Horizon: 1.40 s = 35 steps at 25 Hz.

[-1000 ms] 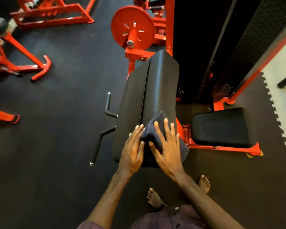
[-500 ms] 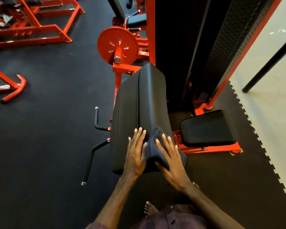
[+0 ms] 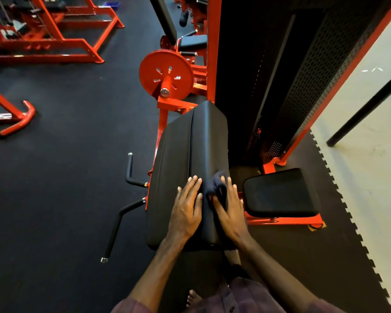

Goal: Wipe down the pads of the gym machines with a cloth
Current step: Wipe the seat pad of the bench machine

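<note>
The left hand (image 3: pixel 186 210) lies flat on the long black pad (image 3: pixel 190 159), fingers straight and close together. The right hand (image 3: pixel 231 211) presses the dark cloth (image 3: pixel 216 185) on the pad's right side, fingers straight and a little apart. The cloth is bunched and soft. The pad is smooth vinyl with a seam along it, on a red steel frame (image 3: pixel 165 118). A smaller square pad (image 3: pixel 280 193) stands at the right.

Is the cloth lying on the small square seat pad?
No, the cloth sits on the long pad under the right hand.
</note>
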Each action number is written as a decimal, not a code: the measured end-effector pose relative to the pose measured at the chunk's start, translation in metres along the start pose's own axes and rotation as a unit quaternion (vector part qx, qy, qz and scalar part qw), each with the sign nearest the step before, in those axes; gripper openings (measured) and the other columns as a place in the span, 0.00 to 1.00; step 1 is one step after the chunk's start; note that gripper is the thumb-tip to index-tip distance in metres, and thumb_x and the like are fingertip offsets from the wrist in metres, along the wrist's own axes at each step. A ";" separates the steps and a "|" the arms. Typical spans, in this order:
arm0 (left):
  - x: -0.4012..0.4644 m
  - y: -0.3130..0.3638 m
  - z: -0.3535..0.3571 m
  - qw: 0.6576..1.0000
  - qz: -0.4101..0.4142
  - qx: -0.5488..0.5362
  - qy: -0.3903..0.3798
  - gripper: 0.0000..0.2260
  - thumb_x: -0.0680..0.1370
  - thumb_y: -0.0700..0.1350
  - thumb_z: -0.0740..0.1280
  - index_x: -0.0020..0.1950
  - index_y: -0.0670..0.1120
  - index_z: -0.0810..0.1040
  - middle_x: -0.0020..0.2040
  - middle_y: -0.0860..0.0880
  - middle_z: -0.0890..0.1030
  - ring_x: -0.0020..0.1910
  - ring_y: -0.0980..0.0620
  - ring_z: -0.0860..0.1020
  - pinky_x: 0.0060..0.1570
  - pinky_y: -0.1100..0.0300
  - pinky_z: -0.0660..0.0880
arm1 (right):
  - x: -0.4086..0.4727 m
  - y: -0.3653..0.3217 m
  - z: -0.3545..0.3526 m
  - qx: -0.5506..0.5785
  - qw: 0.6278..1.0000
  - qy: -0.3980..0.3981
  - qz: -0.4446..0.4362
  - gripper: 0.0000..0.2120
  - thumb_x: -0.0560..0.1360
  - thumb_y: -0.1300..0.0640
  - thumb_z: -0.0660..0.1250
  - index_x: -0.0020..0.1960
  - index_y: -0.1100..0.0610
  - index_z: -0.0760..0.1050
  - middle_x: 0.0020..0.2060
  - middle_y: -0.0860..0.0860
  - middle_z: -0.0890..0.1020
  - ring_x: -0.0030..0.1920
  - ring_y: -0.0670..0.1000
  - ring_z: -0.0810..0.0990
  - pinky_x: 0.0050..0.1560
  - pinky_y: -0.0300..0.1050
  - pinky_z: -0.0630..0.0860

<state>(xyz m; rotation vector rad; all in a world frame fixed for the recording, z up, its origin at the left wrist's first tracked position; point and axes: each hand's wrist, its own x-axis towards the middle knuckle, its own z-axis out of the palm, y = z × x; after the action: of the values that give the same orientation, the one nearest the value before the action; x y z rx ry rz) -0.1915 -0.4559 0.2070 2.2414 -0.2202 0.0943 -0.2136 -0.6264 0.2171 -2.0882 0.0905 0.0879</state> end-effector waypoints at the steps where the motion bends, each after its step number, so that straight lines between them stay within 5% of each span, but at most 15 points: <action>1: 0.004 0.000 0.001 1.000 -0.007 -0.010 -0.001 0.23 0.87 0.50 0.57 0.83 0.50 0.66 0.84 0.54 0.63 0.83 0.58 0.58 0.82 0.40 0.56 | 0.013 -0.013 0.001 -0.024 1.000 -0.011 0.014 0.29 0.81 0.29 0.52 0.76 0.20 0.40 0.84 0.38 0.44 0.84 0.44 0.38 0.83 0.63 0.40; 4: 0.020 -0.001 0.003 0.999 -0.009 -0.035 -0.004 0.25 0.86 0.53 0.58 0.83 0.52 0.63 0.84 0.52 0.62 0.84 0.55 0.58 0.82 0.40 0.58 | 0.008 0.019 0.000 -0.031 0.992 -0.022 -0.121 0.34 0.83 0.36 0.57 0.85 0.40 0.49 0.85 0.42 0.46 0.85 0.48 0.41 0.83 0.65 0.42; 6: 0.032 0.002 0.005 1.000 -0.017 -0.017 0.013 0.23 0.87 0.52 0.57 0.83 0.52 0.63 0.84 0.54 0.62 0.84 0.57 0.58 0.81 0.40 0.60 | 0.006 0.044 -0.011 0.001 0.992 -0.036 -0.117 0.35 0.83 0.40 0.61 0.85 0.47 0.54 0.85 0.39 0.48 0.85 0.47 0.43 0.83 0.66 0.45; 10: 0.046 0.006 0.011 0.998 -0.048 -0.005 0.027 0.22 0.88 0.49 0.57 0.83 0.50 0.66 0.83 0.55 0.64 0.83 0.59 0.59 0.81 0.40 0.60 | 0.079 0.006 -0.009 0.001 0.999 -0.022 0.023 0.37 0.81 0.29 0.53 0.85 0.39 0.48 0.82 0.30 0.41 0.83 0.43 0.36 0.83 0.61 0.39; 14: 0.062 0.008 0.014 0.997 -0.061 -0.021 0.039 0.22 0.87 0.47 0.58 0.82 0.50 0.68 0.83 0.54 0.65 0.82 0.58 0.61 0.80 0.39 0.61 | 0.065 0.034 -0.021 -0.021 0.990 -0.072 -0.116 0.35 0.82 0.30 0.52 0.85 0.39 0.47 0.85 0.39 0.44 0.84 0.46 0.38 0.81 0.59 0.37; 17: 0.073 0.013 0.016 0.996 -0.076 -0.012 0.051 0.21 0.88 0.48 0.57 0.82 0.50 0.69 0.83 0.54 0.65 0.82 0.59 0.61 0.81 0.40 0.60 | 0.109 0.033 -0.026 0.011 0.997 -0.074 -0.023 0.33 0.81 0.29 0.54 0.80 0.26 0.42 0.84 0.35 0.42 0.84 0.45 0.36 0.81 0.64 0.37; 19: 0.076 0.013 0.018 0.995 -0.087 -0.009 0.049 0.21 0.88 0.49 0.57 0.82 0.50 0.68 0.83 0.54 0.65 0.82 0.60 0.60 0.81 0.41 0.60 | 0.142 0.004 -0.020 0.004 0.998 -0.064 0.018 0.34 0.82 0.32 0.55 0.81 0.31 0.41 0.84 0.37 0.40 0.83 0.46 0.34 0.81 0.65 0.36; 23: 0.085 0.012 0.019 0.994 -0.086 -0.029 0.061 0.21 0.87 0.47 0.58 0.81 0.50 0.69 0.82 0.53 0.66 0.82 0.59 0.62 0.80 0.40 0.62 | 0.125 0.026 -0.026 -0.021 0.986 -0.093 -0.137 0.33 0.83 0.36 0.55 0.82 0.29 0.41 0.84 0.39 0.41 0.84 0.46 0.36 0.81 0.62 0.33; 28: 0.096 0.014 0.025 0.992 -0.102 -0.020 0.077 0.21 0.88 0.50 0.58 0.81 0.50 0.70 0.82 0.53 0.67 0.82 0.59 0.62 0.81 0.40 0.60 | 0.194 0.005 -0.023 0.000 0.998 -0.053 0.018 0.34 0.82 0.32 0.54 0.83 0.35 0.43 0.85 0.41 0.41 0.84 0.49 0.36 0.81 0.70 0.38; 32: 0.114 0.013 0.024 0.992 -0.107 -0.020 0.064 0.22 0.87 0.51 0.58 0.82 0.52 0.68 0.82 0.54 0.66 0.82 0.59 0.61 0.80 0.39 0.61 | 0.178 0.020 -0.028 -0.036 0.985 -0.093 -0.138 0.35 0.84 0.36 0.56 0.85 0.39 0.44 0.85 0.41 0.40 0.84 0.47 0.35 0.81 0.61 0.33; 35: 0.128 0.017 0.027 0.990 -0.118 -0.007 0.073 0.22 0.87 0.51 0.57 0.82 0.52 0.68 0.83 0.55 0.65 0.82 0.61 0.59 0.82 0.41 0.58 | 0.208 0.033 -0.037 0.018 0.994 -0.087 -0.063 0.35 0.82 0.34 0.56 0.84 0.37 0.44 0.84 0.39 0.40 0.84 0.46 0.35 0.81 0.68 0.35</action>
<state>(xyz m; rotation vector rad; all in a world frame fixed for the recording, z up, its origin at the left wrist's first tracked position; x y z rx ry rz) -0.0696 -0.5030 0.2211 2.2175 0.1241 0.1280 -0.0093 -0.6809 0.1860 -2.0356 -0.1452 0.1898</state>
